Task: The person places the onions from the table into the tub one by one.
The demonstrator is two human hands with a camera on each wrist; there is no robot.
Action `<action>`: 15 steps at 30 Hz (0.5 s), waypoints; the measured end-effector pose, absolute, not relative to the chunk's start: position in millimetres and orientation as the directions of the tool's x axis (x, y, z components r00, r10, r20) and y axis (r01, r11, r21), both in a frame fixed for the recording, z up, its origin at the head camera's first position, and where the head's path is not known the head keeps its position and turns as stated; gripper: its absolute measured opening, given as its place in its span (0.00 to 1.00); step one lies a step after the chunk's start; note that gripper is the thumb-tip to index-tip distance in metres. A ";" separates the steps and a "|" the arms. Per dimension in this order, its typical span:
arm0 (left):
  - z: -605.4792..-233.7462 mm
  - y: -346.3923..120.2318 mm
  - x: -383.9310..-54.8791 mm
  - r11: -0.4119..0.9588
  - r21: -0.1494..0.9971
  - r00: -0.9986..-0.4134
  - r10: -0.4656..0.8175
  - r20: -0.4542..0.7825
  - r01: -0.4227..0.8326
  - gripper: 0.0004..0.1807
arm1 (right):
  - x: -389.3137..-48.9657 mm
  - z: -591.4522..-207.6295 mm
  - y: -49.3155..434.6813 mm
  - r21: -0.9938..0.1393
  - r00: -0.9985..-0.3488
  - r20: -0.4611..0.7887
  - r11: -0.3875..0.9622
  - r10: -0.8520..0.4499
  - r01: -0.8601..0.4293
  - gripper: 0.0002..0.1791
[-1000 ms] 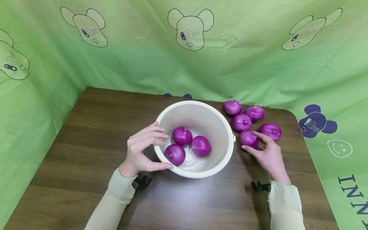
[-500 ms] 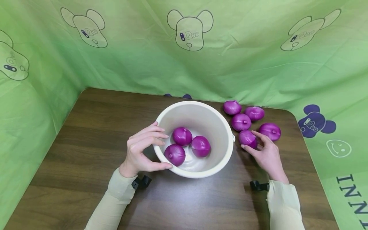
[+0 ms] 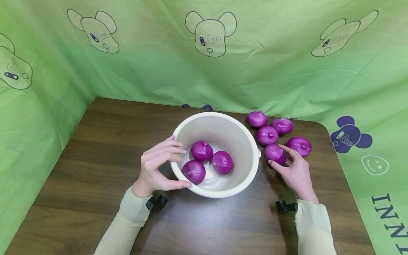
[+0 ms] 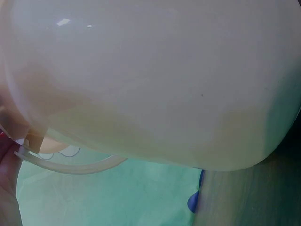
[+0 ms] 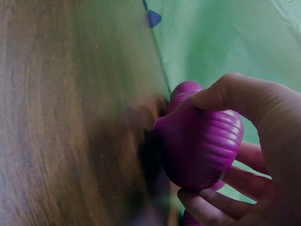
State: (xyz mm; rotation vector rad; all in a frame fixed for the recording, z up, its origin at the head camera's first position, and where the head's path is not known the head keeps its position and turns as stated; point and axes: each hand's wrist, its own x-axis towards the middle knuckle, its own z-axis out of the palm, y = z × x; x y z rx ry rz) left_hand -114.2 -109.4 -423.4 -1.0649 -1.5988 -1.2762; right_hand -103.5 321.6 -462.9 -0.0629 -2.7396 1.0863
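Observation:
A whitish bucket stands mid-table, with three purple onions inside, one of them the onion on the right. My left hand grips the bucket's left rim, thumb outside at the front and fingers over the edge. In the left wrist view the bucket's wall fills most of the picture. My right hand pinches a purple onion between thumb and fingers, right of the bucket. That onion sits close to the tabletop, beside the other loose onions.
Several more onions lie at the back right, among them one onion near the table's far edge and one onion right of my fingers. A brown wooden table carries everything. Green printed cloth hangs behind and at both sides.
Almost nothing differs. My right forearm has shifted very slightly left, while its fingers stay on the same onion. The left hand and bucket hold still.

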 end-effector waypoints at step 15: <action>-423.4 -109.4 -113.9 0.130 0.297 -0.312 0.124 0.942 0.946 0.28 | -97.8 -451.2 311.6 -0.707 -0.970 0.171 0.707 0.172 0.001 0.36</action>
